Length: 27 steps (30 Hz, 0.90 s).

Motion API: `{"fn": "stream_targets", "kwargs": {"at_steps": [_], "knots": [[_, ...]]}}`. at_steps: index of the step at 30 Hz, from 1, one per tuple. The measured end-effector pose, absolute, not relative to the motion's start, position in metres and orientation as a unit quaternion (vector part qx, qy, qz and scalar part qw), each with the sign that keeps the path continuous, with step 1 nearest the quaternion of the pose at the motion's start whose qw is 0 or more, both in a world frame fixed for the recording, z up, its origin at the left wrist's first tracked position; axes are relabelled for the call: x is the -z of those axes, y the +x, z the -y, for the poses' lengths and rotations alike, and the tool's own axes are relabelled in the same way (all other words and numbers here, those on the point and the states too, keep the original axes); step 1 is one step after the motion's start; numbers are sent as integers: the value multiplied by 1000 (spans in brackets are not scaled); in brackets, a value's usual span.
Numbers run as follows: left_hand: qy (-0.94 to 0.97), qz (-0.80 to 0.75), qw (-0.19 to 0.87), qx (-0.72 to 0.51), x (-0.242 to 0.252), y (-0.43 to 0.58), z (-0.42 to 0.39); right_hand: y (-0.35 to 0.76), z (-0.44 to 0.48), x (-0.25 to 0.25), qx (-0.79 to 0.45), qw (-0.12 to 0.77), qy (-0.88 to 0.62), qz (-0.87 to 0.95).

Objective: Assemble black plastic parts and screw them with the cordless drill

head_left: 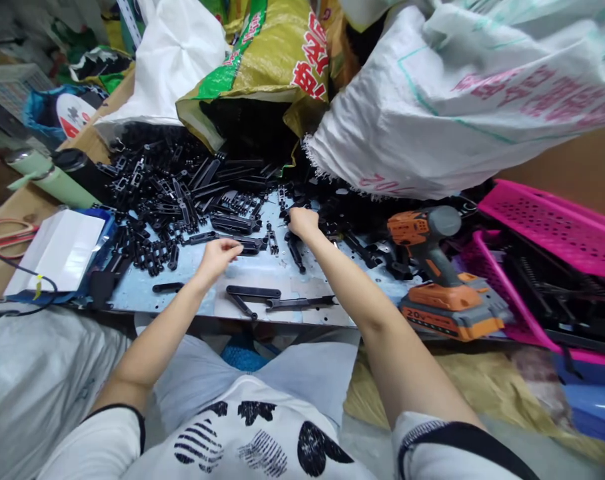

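Note:
My left hand (219, 259) is over the middle of the worktable (267, 270), thumb and fingertips pressed together. Whatever sits in that pinch is too small to make out. Just beyond it lie long black hinged arms (232, 223). My right hand (303, 221) reaches farther in, its fingers curled down among black parts at the back; what they grip is hidden. A black bar-shaped part (295, 253) lies just below it, and a small slotted black piece (272, 239) lies between the two hands. Near the front edge rests a jointed black arm (255, 293).
A heap of black parts (177, 193) covers the left. An orange cordless driver (440, 280) stands at right, beside pink baskets (552, 233). Open sacks (262, 67) lean over the back. Scissors (7, 237) and a green bottle (57, 177) are at far left.

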<state>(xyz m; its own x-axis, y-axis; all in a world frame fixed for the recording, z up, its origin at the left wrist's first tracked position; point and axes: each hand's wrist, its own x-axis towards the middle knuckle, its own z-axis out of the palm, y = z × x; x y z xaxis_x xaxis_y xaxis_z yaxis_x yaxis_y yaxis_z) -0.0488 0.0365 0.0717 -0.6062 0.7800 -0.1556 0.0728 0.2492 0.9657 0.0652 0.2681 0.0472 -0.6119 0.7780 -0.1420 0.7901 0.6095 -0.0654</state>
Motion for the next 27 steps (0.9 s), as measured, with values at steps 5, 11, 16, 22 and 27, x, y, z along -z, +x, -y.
{"fn": "stream_targets", "kwargs": {"at_steps": [5,11,16,22,27], "knots": [[86,-622,495,-600,-56,-51,43,76,-246,-57,52,-40,415,-907],[70,-607,516,-600,-42,-39,53,110,-205,-81,123,-163,285,-937],[197,-649,501,-537,-40,-41,49,142,-183,-83,173,-164,231,-943],[409,-762,237,-442,-26,-33,55,167,-143,-70,229,-170,229,-931],[528,-767,73,-357,-16,-22,68,179,-112,-52,283,-190,211,-916]]}}
